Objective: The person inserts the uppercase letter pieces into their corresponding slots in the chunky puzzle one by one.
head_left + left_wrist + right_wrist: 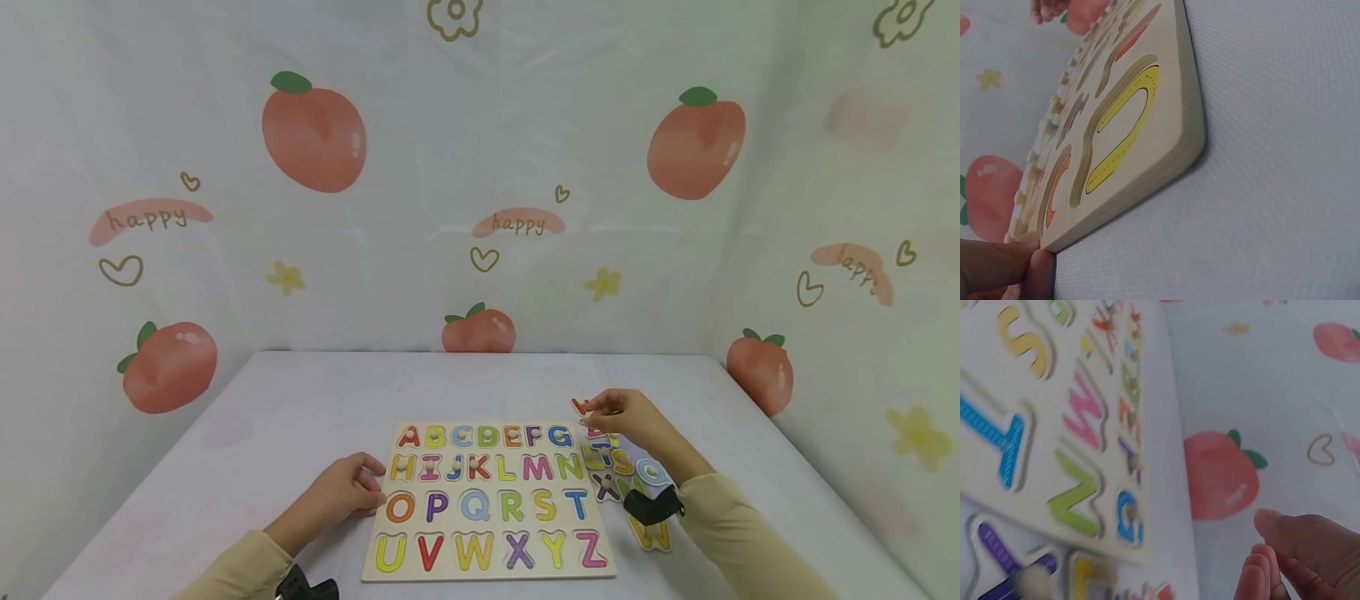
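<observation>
A wooden alphabet puzzle board point(487, 481) lies on the table. Knobbed letters fill its top row and the left part of the second row; lower recesses, such as the yellow U point(1141, 119), show printed letters without knobs. At its left edge, my left hand point(347, 487) pinches the rim between thumb and finger. Beyond the top right corner hovers my right hand point(626, 414), thumb and fingers slightly apart, with nothing visible between them in the right wrist view. A red letter piece point(579, 407) appears right by its fingertips in the head view.
Loose knobbed letters sit along the board's right side, partly under my right forearm: a purple X point(606, 487), a blue round letter point(654, 472), a yellow W point(651, 534) and several others. A printed cloth backdrop point(405, 275) stands behind the white table point(300, 392).
</observation>
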Motion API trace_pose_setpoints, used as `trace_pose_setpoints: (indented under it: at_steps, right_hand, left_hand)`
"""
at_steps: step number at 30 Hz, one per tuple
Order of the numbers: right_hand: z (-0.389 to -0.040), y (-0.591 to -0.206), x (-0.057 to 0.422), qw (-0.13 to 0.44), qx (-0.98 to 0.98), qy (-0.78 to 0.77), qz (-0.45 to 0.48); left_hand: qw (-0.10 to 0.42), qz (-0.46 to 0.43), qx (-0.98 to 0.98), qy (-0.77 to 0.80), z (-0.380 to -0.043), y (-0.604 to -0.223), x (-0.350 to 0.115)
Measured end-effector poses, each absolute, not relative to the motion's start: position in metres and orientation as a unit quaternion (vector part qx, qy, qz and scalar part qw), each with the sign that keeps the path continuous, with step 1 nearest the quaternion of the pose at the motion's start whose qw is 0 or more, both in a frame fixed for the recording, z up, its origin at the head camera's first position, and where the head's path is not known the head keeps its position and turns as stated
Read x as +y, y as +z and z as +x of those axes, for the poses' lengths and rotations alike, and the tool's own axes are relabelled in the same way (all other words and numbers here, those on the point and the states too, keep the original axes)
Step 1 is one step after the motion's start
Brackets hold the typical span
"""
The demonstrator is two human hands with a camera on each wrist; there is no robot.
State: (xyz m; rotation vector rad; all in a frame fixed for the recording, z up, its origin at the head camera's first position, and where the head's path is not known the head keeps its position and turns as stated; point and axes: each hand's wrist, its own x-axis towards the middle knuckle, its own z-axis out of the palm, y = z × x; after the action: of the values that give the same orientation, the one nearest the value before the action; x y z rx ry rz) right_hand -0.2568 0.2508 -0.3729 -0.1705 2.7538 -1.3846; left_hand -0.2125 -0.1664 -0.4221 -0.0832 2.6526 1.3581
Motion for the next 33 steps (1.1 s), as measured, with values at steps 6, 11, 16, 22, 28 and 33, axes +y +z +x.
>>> trace_pose_setpoints:
  at_steps: [6,11,16,22,28,33]
  right_hand:
    - [-0.257,-0.394,0.262,0.048,0.895,-0.444,-0.014]
    - [-0.259,-0.406,0.264,0.059,0.897,-0.438,0.001]
    - [-0.259,-0.411,0.260,0.070,0.904,-0.422,0.019]
    - [-0.258,-0.411,0.258,0.075,0.918,-0.389,0.027]
    - [-0.258,-0.409,0.257,0.083,0.929,-0.361,0.013]
    - [-0.257,-0.405,0.254,0.091,0.932,-0.350,0.003]
  left_hand:
    - [0.082,-0.029,0.887,0.454,-0.212,-0.421,-0.166]
    - [0.080,-0.031,0.885,0.457,-0.212,-0.422,-0.166]
    - [0.080,-0.031,0.884,0.460,-0.212,-0.423,-0.166]
    - [0.082,-0.031,0.887,0.454,-0.212,-0.423,-0.165]
    - [0.080,-0.028,0.889,0.449,-0.213,-0.423,-0.167]
    - [0.081,-0.026,0.887,0.453,-0.212,-0.423,-0.167]
